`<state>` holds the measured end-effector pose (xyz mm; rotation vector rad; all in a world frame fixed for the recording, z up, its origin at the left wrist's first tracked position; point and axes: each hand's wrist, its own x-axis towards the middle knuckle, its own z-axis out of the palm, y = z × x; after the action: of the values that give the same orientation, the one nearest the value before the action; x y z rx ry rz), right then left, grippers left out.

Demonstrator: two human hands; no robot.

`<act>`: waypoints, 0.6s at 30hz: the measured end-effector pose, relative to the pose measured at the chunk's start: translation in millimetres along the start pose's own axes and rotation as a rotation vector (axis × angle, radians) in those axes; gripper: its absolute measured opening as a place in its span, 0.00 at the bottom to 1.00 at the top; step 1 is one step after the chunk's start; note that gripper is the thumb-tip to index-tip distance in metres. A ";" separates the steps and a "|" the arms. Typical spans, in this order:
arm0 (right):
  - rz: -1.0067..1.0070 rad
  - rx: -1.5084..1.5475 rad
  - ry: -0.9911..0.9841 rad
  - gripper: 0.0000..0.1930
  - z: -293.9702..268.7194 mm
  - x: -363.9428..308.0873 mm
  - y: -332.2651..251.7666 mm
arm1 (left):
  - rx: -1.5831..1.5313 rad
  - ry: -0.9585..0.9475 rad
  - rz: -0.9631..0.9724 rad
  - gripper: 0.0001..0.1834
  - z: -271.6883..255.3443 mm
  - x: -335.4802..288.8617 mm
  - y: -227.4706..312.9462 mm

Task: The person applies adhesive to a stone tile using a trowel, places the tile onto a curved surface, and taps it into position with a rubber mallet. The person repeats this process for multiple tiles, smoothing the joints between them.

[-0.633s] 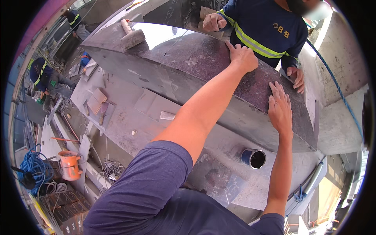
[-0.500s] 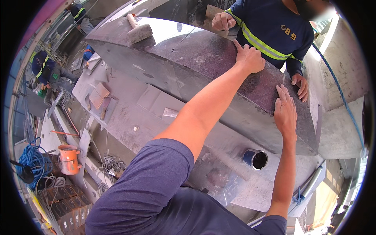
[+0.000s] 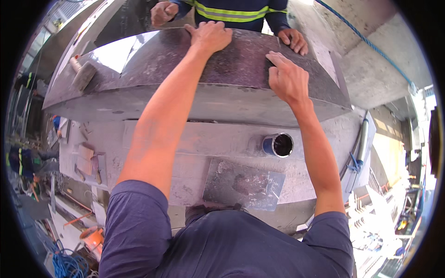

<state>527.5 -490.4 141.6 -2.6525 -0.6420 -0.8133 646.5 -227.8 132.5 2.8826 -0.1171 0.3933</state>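
Both of the person's hands are pressed flat on a large grey metal sheet that lies tilted across the upper part of the scene, its near edge bending in the fisheye view. The left hand sits at about twelve o'clock, palm down with fingers spread and the grip released, near the sheet's far edge. The right hand is at roughly one o'clock, also palm down on the sheet, fingers loosely extended, closing on nothing. Across the sheet, at the very top, stands a co-worker in a dark top with a yellow reflective stripe; that person's one hand rests on the far edge of the sheet just beside the right hand, and the other hand is closed into a fist beyond the sheet at eleven o'clock. Toward ten o'clock a mallet with a pale handle lies on the sheet's left end. Below the sheet runs a grey bench, and on it, near the centre right, stands an open blue can with a dark inside. Just below the can a smaller scuffed metal plate lies flat on the bench. At seven o'clock, down on the floor, are an orange bucket and a coil of blue cable.
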 end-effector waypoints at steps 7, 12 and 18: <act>0.061 -0.011 0.188 0.11 -7.5 -14.1 -5.8 | 0.087 -0.050 -0.049 0.31 1.4 13.0 4.0; 0.105 -0.066 0.245 0.12 3.8 -13.0 4.4 | 0.080 -0.115 -0.049 0.30 -4.8 14.0 11.5; 0.063 -0.030 0.386 0.08 10.4 -16.9 5.0 | 0.077 -0.121 -0.050 0.31 -4.5 11.3 6.4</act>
<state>522.1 -496.1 122.7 -2.4243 -0.4444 -1.2779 655.5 -233.4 141.1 2.9777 -0.0519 0.2182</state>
